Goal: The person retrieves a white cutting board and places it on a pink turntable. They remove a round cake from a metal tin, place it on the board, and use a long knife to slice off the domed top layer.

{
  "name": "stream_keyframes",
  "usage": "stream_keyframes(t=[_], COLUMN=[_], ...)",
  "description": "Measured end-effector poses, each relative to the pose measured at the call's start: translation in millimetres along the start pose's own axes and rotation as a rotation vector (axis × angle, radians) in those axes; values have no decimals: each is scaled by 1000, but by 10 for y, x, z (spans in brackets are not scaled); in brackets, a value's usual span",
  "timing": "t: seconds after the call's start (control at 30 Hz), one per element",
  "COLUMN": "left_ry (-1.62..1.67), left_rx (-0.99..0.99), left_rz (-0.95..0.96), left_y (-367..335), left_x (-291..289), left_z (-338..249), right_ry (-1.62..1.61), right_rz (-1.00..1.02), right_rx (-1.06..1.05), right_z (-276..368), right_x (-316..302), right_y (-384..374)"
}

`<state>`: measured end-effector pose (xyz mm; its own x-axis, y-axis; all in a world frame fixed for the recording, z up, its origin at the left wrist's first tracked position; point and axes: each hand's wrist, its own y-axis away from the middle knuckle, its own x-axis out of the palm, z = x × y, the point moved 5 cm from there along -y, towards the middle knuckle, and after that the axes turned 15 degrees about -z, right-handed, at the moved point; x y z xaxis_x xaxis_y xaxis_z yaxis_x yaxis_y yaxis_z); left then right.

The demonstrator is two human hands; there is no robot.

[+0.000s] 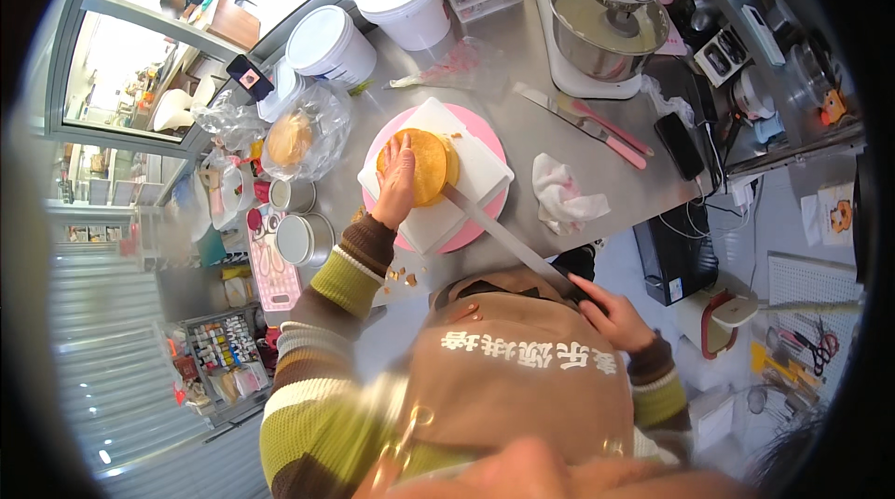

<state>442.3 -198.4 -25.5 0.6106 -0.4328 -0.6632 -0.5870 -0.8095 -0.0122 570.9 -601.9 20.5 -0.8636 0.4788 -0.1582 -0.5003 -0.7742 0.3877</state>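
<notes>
A round golden sponge cake [433,160] sits on a white square board [479,156], which rests on a pink round turntable [466,236]. My left hand [398,182] lies flat on the cake's top with its fingers stretched out. At the lower right, my right hand [613,314] is wrapped round the dark handle of a long cake knife [508,242]. Its blade runs diagonally up to the near right side of the cake; whether the tip is in the cake or only against it, I cannot tell. Crumbs are scattered by the table's front edge.
Right of the turntable lie a crumpled white cloth [565,195] and a pink-handled spatula [620,147]. A stand mixer [611,28] with a batter-filled bowl stands behind them. White buckets [331,44], a bagged sponge cake [290,138] and round tins [304,239] are at left.
</notes>
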Motion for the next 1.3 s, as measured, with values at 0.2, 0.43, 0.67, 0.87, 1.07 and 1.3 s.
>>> stream_keyframes(t=[0.2,0.43,0.67,0.87,1.07,1.3], left_ry=[-469,-617,-359,-148,654,1464], left_rx=[433,872,813,665,-236,-446], left_rz=[220,275,267,202,40,-436], left_y=[262,154,75,3,-262,-232], left_x=[-529,-506,-596,-599,-818,-1392], left_z=[-493,-626,-591,-550,23,851], right_ry=[-2,-31,17,-25,-193,-302], right_rz=[-15,4,11,16,16,-164], right_rx=[-96,-18,88,-117,233,137], right_z=[-56,-110,-257,-22,-76,17], right_x=[-30,-4,21,98,-334,-431], right_y=[-62,-122,-30,-171,326,232])
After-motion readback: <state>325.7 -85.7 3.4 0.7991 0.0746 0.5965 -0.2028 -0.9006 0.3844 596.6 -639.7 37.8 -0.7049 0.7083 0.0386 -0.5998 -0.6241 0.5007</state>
